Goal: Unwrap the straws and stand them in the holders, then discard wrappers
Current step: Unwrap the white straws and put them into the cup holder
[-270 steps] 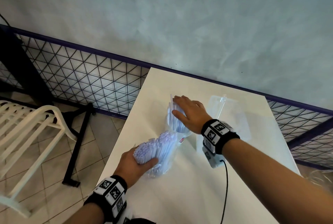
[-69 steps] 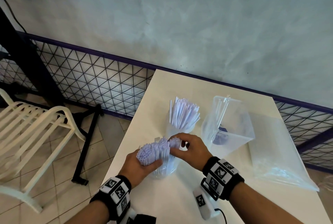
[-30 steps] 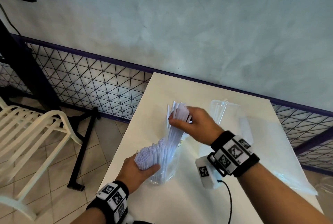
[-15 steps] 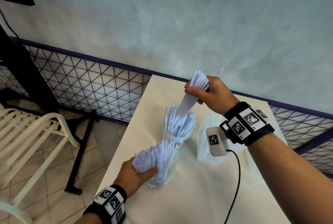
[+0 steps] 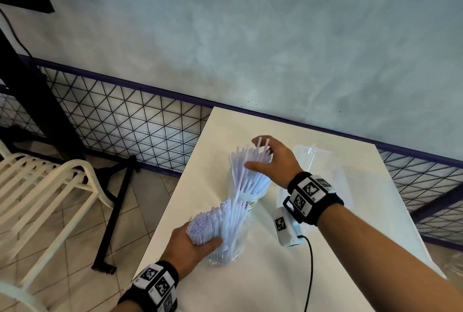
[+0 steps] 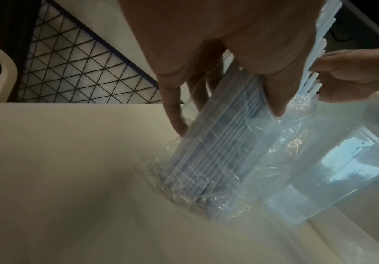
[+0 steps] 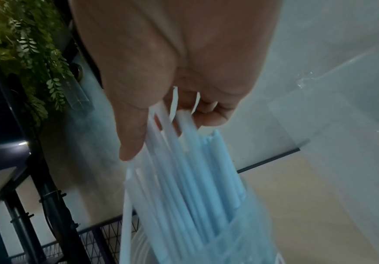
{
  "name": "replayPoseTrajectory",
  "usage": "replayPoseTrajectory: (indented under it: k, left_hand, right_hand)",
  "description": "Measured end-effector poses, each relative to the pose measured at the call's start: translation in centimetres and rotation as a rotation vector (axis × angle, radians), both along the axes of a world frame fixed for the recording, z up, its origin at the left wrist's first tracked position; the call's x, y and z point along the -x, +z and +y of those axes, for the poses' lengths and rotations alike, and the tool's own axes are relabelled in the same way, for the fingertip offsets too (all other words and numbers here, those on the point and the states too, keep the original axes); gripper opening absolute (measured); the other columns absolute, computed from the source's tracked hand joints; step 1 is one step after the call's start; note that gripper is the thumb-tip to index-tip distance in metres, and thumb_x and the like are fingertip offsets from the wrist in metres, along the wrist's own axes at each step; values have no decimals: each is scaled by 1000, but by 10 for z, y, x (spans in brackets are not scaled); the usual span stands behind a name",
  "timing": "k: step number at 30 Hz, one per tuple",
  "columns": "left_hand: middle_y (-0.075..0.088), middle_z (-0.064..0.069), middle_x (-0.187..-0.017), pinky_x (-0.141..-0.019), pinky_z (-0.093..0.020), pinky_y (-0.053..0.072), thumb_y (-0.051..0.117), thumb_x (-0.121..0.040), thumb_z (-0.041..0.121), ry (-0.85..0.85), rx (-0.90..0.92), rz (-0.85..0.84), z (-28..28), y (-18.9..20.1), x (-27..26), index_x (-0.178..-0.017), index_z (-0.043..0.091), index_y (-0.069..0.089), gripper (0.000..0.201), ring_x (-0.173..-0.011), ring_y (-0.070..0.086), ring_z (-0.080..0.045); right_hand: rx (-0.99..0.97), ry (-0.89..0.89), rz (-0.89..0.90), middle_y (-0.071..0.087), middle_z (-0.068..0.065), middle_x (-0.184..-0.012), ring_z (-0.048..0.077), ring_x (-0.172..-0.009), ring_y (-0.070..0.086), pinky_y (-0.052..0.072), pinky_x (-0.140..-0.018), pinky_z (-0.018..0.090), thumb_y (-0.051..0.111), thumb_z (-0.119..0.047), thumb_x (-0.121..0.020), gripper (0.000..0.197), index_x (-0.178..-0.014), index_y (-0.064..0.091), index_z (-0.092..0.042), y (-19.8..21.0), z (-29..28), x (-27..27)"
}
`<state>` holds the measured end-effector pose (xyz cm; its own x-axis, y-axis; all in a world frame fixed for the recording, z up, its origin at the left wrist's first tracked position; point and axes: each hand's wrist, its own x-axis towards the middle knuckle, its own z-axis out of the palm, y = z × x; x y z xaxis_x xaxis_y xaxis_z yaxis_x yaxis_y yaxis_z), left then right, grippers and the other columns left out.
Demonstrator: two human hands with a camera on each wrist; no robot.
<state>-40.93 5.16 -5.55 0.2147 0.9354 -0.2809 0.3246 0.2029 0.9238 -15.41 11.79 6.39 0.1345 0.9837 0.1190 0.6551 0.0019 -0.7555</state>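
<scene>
the left hand [image 5: 193,244] keeps a full grip round the bagged bundle of straws [image 5: 213,221], leaning at about 6 o'clock on the tabletop [image 5: 350,186], its wrapper [image 6: 209,201] crumpled at the base. the right hand [image 5: 273,161] hovers over the straws in the cup holder [image 5: 246,202] at the centre, grip loose and half-spread, fingers [image 7: 209,116] brushing the tips, holding none as far as i can tell. to do this well i'd pat the tops level and gently, since the cup looks light and top-heavy. a second clear holder [image 5: 315,161] waits at 2 o'clock.
</scene>
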Motion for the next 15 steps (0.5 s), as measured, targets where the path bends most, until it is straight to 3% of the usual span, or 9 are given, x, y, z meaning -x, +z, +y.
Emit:
replayPoseTrajectory:
  k: [3,6,7,9,12,15]
  left_hand:
    - [71,6,-77,-59,-10,48,91,-60,30,2,8,-14,0,0,0,-96,16,70,43,-62,64,7]
    - [72,9,-75,-59,-10,48,90,-45,52,-1,15,-43,-1,1,1,-93,19,70,62,-65,65,6]
    - [73,9,-76,-59,-9,48,88,-37,60,-1,13,-51,-1,0,2,-92,20,70,70,-66,66,6]
    - [73,9,-78,-60,-8,48,89,-38,57,-3,12,-47,-1,0,2,-93,21,70,68,-68,66,6]
    - [73,5,-82,-59,-8,48,92,-56,34,-9,7,-24,0,0,1,-94,21,69,46,-70,67,6]
    - [74,6,-83,-62,-10,49,90,-50,42,-6,9,-34,1,0,2,-93,23,69,51,-73,68,5]
  right_hand:
    - [-94,-10,12,48,-15,-130,-1,-103,50,38,-79,5,87,-32,-71,77,-136,46,-27,-1,-1,4]
    - [-191,82,-106,48,-11,-137,5,-116,50,38,-96,10,75,-28,-85,63,-140,44,-22,-7,-1,8]
    - [-194,118,-170,50,-7,-140,10,-122,50,39,-102,18,70,-26,-90,55,-139,46,-19,-11,-1,8]
    - [-167,177,-295,54,-1,-142,18,-129,51,39,-109,33,61,-24,-95,44,-137,52,-16,-19,-3,8]
    - [-139,192,-375,60,0,-135,21,-126,55,43,-105,43,57,-24,-94,39,-132,58,-16,-30,-4,8]
    - [-126,173,-420,61,-4,-133,20,-125,56,44,-101,47,50,-29,-94,39,-131,58,-20,-35,-3,8]
